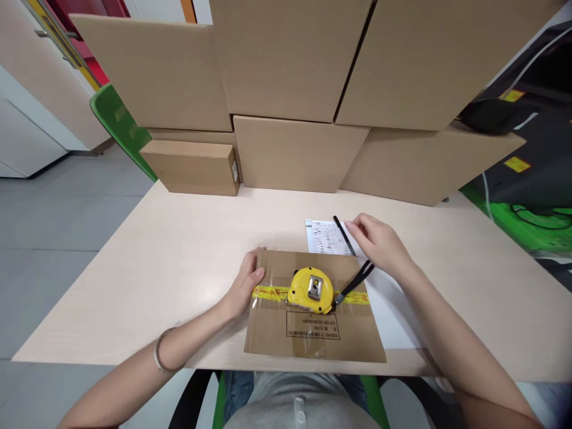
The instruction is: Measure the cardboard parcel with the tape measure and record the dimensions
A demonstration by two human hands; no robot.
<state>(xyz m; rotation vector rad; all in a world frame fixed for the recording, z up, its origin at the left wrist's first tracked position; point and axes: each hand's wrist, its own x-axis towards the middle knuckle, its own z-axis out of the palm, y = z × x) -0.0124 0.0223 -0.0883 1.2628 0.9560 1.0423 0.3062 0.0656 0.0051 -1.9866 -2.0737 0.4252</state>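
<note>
A flat cardboard box with yellow printed tape lies at the table's front edge. On top of it rests a yellow tape measure with a metal clip, its black wrist strap stretching toward my right hand. My left hand grips the box's left edge, thumb on top and fingers hidden behind. My right hand hovers above the paper with its fingers curled together, beside a black pen. Whatever it pinches is hidden. The pen lies over a printed sheet, partly covered by the box.
Large cardboard boxes form a wall along the table's back. A smaller brown box stands at the back left. White paper lies on the table under my right forearm. A green chair is behind the left corner.
</note>
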